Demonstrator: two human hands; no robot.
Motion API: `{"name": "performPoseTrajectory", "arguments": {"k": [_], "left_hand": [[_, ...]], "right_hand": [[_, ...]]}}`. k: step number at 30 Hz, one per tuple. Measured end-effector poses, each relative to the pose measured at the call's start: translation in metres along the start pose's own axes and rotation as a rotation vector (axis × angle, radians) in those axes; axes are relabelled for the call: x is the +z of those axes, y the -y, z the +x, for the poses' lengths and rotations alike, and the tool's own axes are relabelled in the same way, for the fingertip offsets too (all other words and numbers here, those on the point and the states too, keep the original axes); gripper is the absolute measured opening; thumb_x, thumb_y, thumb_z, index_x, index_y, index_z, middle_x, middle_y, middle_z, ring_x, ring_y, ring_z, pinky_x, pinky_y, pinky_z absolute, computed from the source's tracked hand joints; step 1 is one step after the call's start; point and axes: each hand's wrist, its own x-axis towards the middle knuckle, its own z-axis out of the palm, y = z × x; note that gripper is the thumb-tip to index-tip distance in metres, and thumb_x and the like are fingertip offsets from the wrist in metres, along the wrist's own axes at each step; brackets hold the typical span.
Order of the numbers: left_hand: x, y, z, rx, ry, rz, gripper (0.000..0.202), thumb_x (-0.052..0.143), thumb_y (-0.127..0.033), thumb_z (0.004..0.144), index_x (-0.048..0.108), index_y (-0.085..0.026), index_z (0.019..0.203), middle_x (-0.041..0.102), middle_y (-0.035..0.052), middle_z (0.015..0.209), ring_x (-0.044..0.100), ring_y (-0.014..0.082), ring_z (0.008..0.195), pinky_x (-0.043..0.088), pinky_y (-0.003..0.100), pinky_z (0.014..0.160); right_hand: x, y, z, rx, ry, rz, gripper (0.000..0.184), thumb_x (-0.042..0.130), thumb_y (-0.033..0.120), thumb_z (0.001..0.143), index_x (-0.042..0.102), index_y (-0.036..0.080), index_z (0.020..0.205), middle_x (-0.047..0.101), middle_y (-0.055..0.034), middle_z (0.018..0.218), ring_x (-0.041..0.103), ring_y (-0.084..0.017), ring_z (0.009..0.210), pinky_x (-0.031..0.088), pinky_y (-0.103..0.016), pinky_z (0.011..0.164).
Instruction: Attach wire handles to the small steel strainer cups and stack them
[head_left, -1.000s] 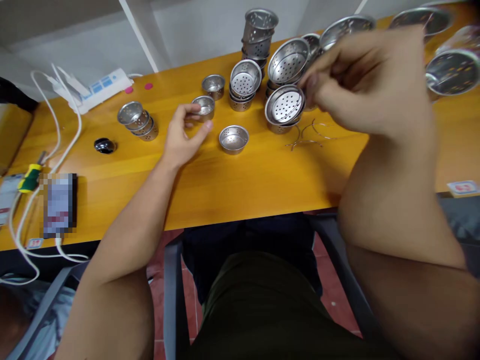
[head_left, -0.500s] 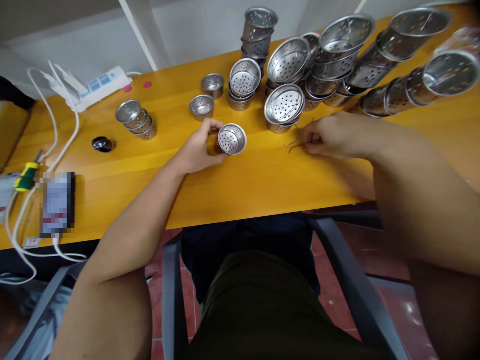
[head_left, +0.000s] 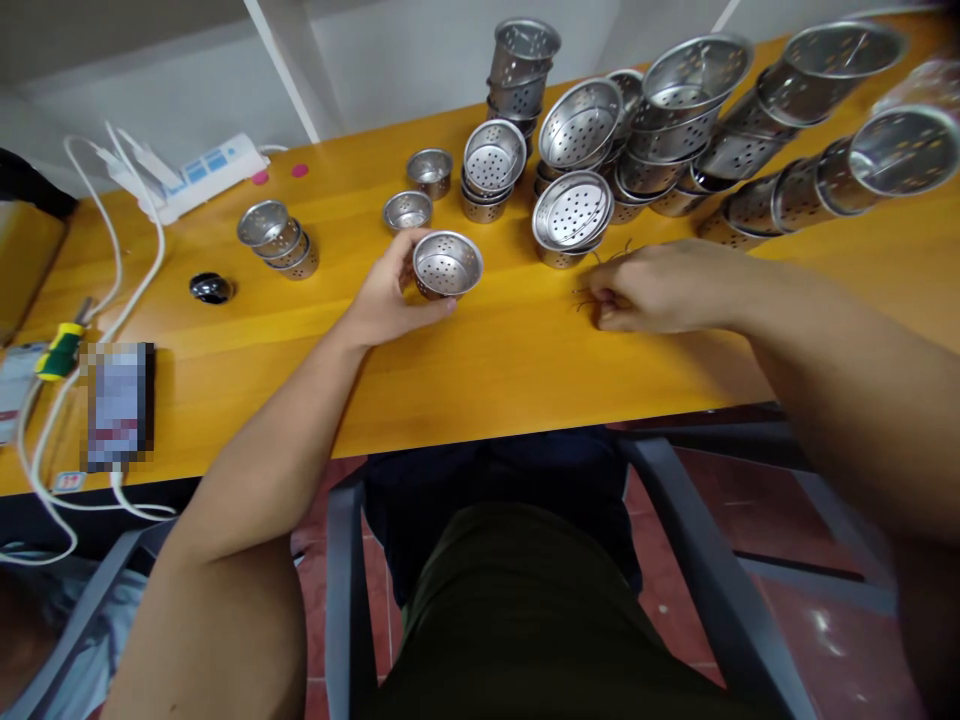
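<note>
My left hand (head_left: 391, 295) grips a small perforated steel strainer cup (head_left: 448, 265) and holds it slightly tilted just above the yellow wooden table (head_left: 480, 350). My right hand (head_left: 660, 287) rests on the table to the right, fingers pinched on thin wire handles (head_left: 589, 296) that lie there; most of the wire is hidden under the fingers. A wider perforated strainer (head_left: 572, 212) stands just behind the wires.
Stacks of steel strainers (head_left: 697, 110) fill the back right. Small cups (head_left: 409, 211) and a short tilted stack (head_left: 281, 240) stand at the back left. A black knob (head_left: 211, 288), power strip (head_left: 199, 178), white cables, screwdriver (head_left: 58, 353) and a dark box (head_left: 120, 405) lie left.
My left hand moved from a cup further back, took hold of the strainer cup and lifted it. My right hand came down from the stacks to the wire handles on the table.
</note>
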Motion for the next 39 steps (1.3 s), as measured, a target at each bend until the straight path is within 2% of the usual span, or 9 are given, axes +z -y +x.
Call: {"name": "performPoseTrajectory", "arguments": {"k": [5,8,11,15,18,21,25,31,39], "left_hand": [[-0.004,0.0,0.001,0.029,-0.026,0.026,0.112,0.113,-0.091,0.079,0.064,-0.036,0.164,0.076,0.0121,0.157,0.08,0.0438,0.152,0.069,0.067,0.133],[-0.004,0.005,0.002,0.029,-0.067,0.08,0.108,0.115,-0.091,0.077,0.067,-0.036,0.158,0.076,0.0112,0.155,0.077,0.0456,0.155,0.065,0.07,0.137],[0.0,0.014,0.002,0.004,-0.084,0.057,0.111,0.112,-0.092,0.081,0.061,-0.036,0.163,0.077,0.0104,0.148,0.08,0.0432,0.15,0.069,0.068,0.131],[0.007,0.026,0.005,0.071,-0.09,-0.027,0.116,0.109,-0.1,0.079,0.059,-0.035,0.162,0.077,0.009,0.146,0.085,0.0376,0.138,0.073,0.06,0.123],[0.009,0.034,0.009,0.155,-0.096,-0.071,0.121,0.11,-0.101,0.074,0.06,-0.032,0.159,0.078,0.0077,0.143,0.086,0.0336,0.131,0.074,0.055,0.119],[0.011,0.041,0.012,0.219,-0.099,-0.085,0.121,0.11,-0.1,0.075,0.058,-0.032,0.16,0.077,0.0072,0.139,0.086,0.0315,0.126,0.074,0.052,0.116],[0.014,0.043,0.012,0.253,-0.087,-0.092,0.117,0.108,-0.1,0.079,0.058,-0.034,0.161,0.075,0.0074,0.139,0.085,0.0336,0.129,0.073,0.053,0.117],[0.017,0.035,0.009,0.237,-0.076,-0.08,0.111,0.105,-0.099,0.086,0.058,-0.035,0.163,0.073,0.0077,0.142,0.083,0.0363,0.139,0.072,0.057,0.121],[0.016,0.026,0.007,0.191,-0.068,-0.067,0.11,0.103,-0.1,0.087,0.056,-0.034,0.161,0.073,0.0087,0.142,0.084,0.0353,0.134,0.073,0.057,0.119]], "right_hand": [[0.001,0.004,-0.008,-0.279,-0.19,0.31,0.027,0.064,0.027,0.103,0.044,0.031,0.085,0.057,-0.0026,0.08,0.049,-0.024,0.07,0.041,-0.045,0.076],[-0.01,0.024,-0.011,-0.391,-0.316,0.544,0.021,0.066,0.03,0.104,0.053,0.031,0.088,0.057,-0.0019,0.081,0.05,-0.024,0.074,0.043,-0.045,0.075],[-0.026,0.054,-0.002,-0.444,-0.446,0.732,0.025,0.071,0.03,0.108,0.055,0.031,0.089,0.051,0.0004,0.079,0.045,-0.021,0.072,0.038,-0.044,0.071],[-0.034,0.085,0.039,-0.415,-0.598,0.797,0.036,0.078,0.033,0.115,0.053,0.03,0.09,0.048,0.0013,0.077,0.045,-0.022,0.078,0.04,-0.042,0.074],[-0.023,0.094,0.076,-0.457,-0.677,0.77,0.045,0.084,0.024,0.108,0.048,0.029,0.082,0.043,0.0028,0.073,0.043,-0.021,0.076,0.036,-0.041,0.072],[-0.007,0.097,0.097,-0.419,-0.73,0.77,0.047,0.085,0.018,0.104,0.044,0.029,0.081,0.043,0.0036,0.072,0.04,-0.02,0.074,0.034,-0.042,0.073],[0.004,0.098,0.104,-0.369,-0.798,0.772,0.048,0.083,0.02,0.105,0.042,0.029,0.081,0.044,0.0024,0.073,0.038,-0.021,0.073,0.033,-0.044,0.073],[0.01,0.101,0.111,-0.346,-0.804,0.794,0.049,0.078,0.029,0.111,0.039,0.03,0.082,0.043,0.0013,0.075,0.038,-0.022,0.074,0.033,-0.045,0.073],[0.015,0.1,0.117,-0.351,-0.813,0.81,0.052,0.077,0.04,0.117,0.039,0.03,0.084,0.039,0.0002,0.075,0.04,-0.023,0.075,0.042,-0.044,0.072]]}}
